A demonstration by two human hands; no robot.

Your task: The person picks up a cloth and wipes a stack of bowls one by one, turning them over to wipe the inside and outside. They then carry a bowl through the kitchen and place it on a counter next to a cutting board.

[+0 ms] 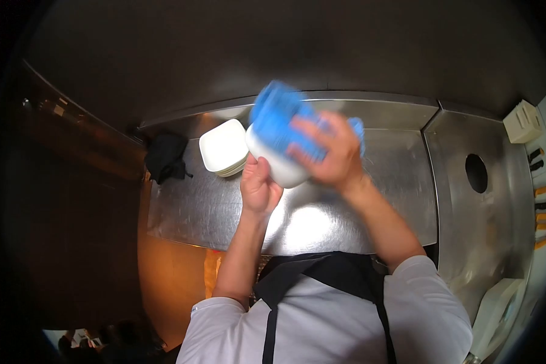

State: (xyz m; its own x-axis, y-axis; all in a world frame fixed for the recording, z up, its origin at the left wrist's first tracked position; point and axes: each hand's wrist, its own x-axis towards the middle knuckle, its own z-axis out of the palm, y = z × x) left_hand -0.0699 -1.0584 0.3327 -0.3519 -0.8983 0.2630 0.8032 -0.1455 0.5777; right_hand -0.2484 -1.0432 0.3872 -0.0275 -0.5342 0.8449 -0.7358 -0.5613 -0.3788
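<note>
My left hand (261, 191) grips the lower edge of a white dish (288, 174), thumb on its near side, and holds it tilted above the counter. A blue cloth (278, 118) covers the dish's upper part and hides much of its shape. Pressing that cloth against the dish, my right hand (333, 148) has its fingers bent over the fabric and is slightly blurred. Just left of the held dish, a stack of squarish white dishes (222, 145) with rounded corners stands on the steel counter (185, 212).
A crumpled black cloth-like item (166, 156) lies at the counter's left end. On the right, a steel surface has a dark round hole (476, 173). Beyond it are a cream box (522, 122), several orange and black handles (542, 219) and a pale container (497, 315).
</note>
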